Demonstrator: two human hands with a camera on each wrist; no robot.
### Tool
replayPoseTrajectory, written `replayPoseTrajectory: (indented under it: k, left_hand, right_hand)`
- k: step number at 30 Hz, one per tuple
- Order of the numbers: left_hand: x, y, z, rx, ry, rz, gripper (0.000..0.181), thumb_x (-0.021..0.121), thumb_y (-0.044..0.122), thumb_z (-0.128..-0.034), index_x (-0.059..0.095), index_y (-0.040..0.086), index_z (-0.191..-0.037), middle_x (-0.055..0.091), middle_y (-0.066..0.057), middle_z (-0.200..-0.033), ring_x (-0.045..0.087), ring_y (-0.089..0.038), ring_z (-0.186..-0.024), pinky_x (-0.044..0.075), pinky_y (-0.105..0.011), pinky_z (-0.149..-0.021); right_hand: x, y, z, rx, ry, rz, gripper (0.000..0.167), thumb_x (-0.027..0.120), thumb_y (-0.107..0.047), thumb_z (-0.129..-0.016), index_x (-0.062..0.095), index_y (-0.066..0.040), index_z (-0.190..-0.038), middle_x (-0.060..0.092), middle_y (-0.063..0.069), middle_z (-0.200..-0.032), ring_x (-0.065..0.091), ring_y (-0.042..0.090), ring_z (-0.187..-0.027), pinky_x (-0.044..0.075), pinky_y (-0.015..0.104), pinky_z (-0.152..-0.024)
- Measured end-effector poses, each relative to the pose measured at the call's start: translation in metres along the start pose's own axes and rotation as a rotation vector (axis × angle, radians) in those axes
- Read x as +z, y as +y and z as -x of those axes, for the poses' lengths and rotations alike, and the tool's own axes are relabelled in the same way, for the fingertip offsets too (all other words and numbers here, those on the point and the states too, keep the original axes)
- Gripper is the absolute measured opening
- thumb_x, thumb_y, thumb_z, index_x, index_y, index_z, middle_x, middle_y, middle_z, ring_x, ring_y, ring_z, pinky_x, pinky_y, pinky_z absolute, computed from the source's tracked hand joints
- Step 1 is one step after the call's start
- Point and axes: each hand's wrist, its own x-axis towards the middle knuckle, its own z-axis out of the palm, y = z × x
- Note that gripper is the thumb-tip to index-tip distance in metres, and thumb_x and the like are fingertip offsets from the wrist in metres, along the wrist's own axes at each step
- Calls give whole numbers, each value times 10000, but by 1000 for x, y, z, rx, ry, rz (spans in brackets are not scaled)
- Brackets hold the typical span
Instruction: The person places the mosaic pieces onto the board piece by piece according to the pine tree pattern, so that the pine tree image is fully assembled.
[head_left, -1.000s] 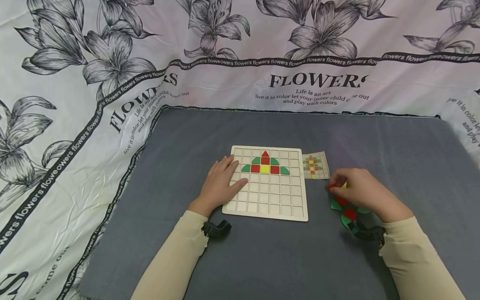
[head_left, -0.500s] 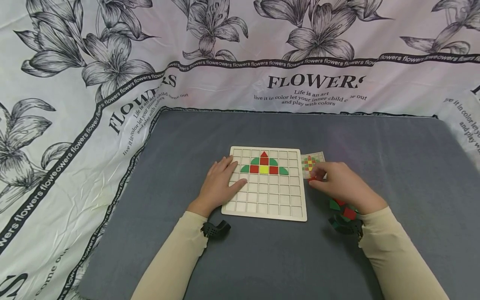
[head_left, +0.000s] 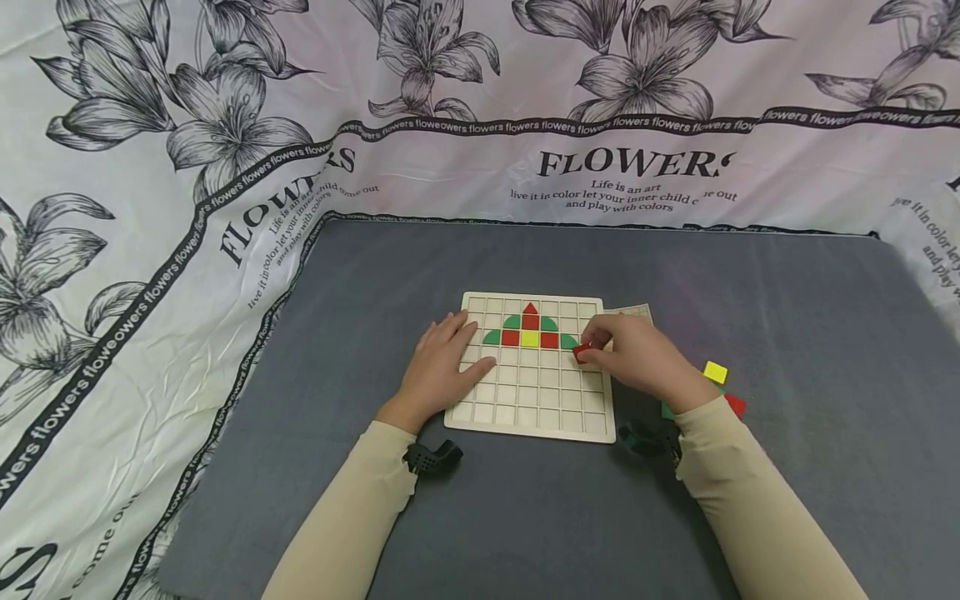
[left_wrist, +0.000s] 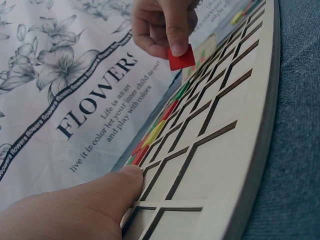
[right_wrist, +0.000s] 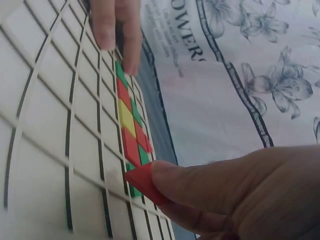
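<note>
A pale wooden grid board [head_left: 531, 392] lies on the grey table, with red, green and yellow tiles set in its upper cells. My left hand [head_left: 442, 367] rests with fingers spread on the board's left edge; its thumb [left_wrist: 127, 182] lies over the grid in the left wrist view. Between thumb and fingertips my right hand [head_left: 637, 354] pinches a red square tile [right_wrist: 145, 182], held tilted above the board's right side, near the green tile [head_left: 568, 341] at the row's end. The pattern card [head_left: 641, 310] is mostly hidden behind the right hand.
Loose pieces lie right of the board: a yellow tile [head_left: 716, 372], a red tile [head_left: 735, 405] and green ones partly covered by the right sleeve [head_left: 742, 467]. A flower-printed cloth [head_left: 465, 179] borders the grey table [head_left: 525, 517] at the back and left.
My right hand has moved left from the loose pieces, past the card, to over the board, carrying the red tile. The yellow tile has come into view. The left hand stays in place.
</note>
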Motion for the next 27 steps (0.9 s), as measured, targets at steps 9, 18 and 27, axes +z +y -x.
replayPoseTrajectory:
  k: [9,18,27]
  left_hand:
    - [0,0,0,-5,0,1,747,609,538,-1029,453,80,-1598,327,-104,-1705,225,-293,-1610,109,-468,-1331]
    - [-2,-1,0,-8,-3,-11,743,602,542,-1029,455,88,-1599,327,-97,-1706,230,-286,-1608,112,-463,-1331]
    - [1,-3,-2,-3,-7,-15,746,592,559,-1032,461,89,-1596,327,-96,-1706,225,-292,-1610,114,-468,-1331]
  right_hand:
    - [14,-15,-13,-38,-8,-41,34,776,-138,-941,757,-113,-926,722,-4,-842,624,176,-770,502,351,-683]
    - [30,-27,-21,-20,0,-78,54,781,-165,-946,749,-128,-925,733,9,-896,659,198,-834,547,411,-743]
    - [47,-31,-29,6,-24,-72,83,770,-192,-971,759,-112,-990,741,32,-947,663,208,-865,572,419,-782]
